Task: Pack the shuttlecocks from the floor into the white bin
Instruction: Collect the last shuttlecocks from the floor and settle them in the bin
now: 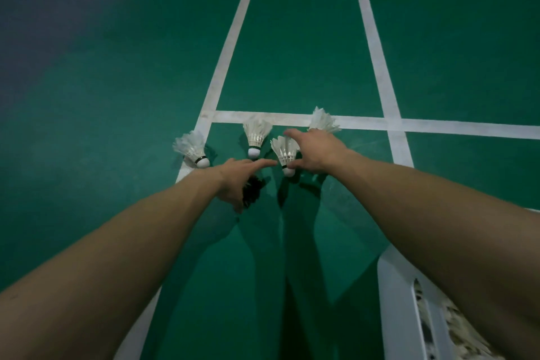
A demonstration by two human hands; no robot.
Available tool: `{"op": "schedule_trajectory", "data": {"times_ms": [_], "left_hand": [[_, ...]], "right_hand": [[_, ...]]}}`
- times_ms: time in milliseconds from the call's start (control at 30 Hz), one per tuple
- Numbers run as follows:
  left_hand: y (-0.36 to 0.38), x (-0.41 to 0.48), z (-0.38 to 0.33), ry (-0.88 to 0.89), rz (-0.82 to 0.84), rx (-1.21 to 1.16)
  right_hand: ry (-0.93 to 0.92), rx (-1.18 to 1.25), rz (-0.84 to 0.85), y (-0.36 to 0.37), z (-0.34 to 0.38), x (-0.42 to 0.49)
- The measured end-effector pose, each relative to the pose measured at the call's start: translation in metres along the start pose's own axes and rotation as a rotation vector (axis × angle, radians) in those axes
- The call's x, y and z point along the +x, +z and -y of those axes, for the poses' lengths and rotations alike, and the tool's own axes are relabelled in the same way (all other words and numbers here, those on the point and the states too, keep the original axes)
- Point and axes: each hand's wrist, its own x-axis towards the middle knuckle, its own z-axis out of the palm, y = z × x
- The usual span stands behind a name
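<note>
Green court floor [292, 38] under dim light, marked with white lines. One cross line [263, 117] running side to side, met by two long lines heading away beyond it.

Four white shuttlecocks on the floor, all close to the cross line. Left shuttlecock [191, 149] just on the near side, out past its left end. Second shuttlecock [256, 137] just on the near side, cork pointing away from the cross line. Third shuttlecock [285, 155] a little nearer still. Far shuttlecock [323, 120] lying on the cross line itself, partly hidden behind the right hand [317, 152].

One white bin [391, 286] well on the near side of the cross line, off to the right, crossed by the right forearm [438, 213]. Pale feathers showing through a slot in its wall; number inside impossible to tell.

Two bare hands. Right hand just on the near side of the cross line, spread wide over the third shuttlecock: thumb tip against the cork, forefinger straight along the feather rim, not closed round it. Further to the near side, left hand [233, 181] with forefinger stretched toward that same cork, thumb and remaining fingers curled round a dark feathery thing [252, 191], too dark to identify.
</note>
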Motion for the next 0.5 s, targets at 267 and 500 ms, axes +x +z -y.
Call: {"op": "schedule_trajectory", "data": {"times_ms": [267,500], "left_hand": [[0.006,-0.02,0.003,-0.005,-0.222,-0.227],[0.013,-0.023,-0.013,-0.142,-0.502,-0.572]], "right_hand": [[-0.119,0.015,0.027,0.003,0.015,-0.01],[-0.208,0.041,0.224,0.002,0.031,-0.034]]}}
